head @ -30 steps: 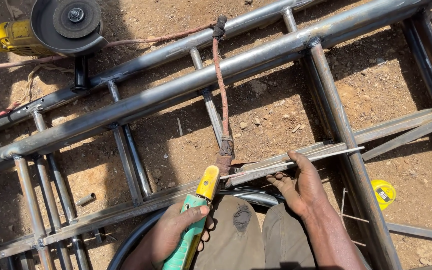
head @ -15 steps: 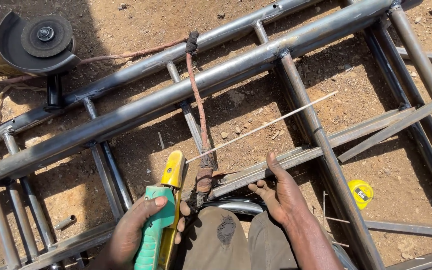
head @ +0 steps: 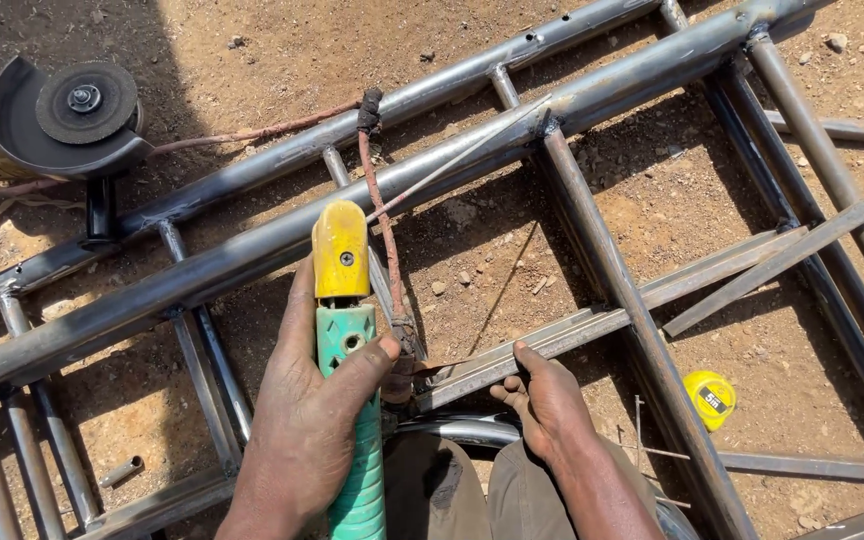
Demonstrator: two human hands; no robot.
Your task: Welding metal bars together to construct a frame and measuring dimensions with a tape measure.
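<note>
Looking down, head view: left hand [head: 307, 420] clamped around green-and-yellow electrode holder [head: 350, 380], thumb across the green grip, yellow head upward. Thin welding rod [head: 457, 158] clipped at the head, slanting up-right to the steel tube frame [head: 252, 250], tip near a joint. Right hand [head: 547, 400] loosely spread, fingertips pressed on a flat steel bar [head: 572, 325], gripping nothing. Reddish cable [head: 377, 200] hanging over the tubes between the hands. Angle grinder [head: 62, 120] resting on frame, upper left. Yellow tape measure [head: 709, 398] on dirt, right.
</note>
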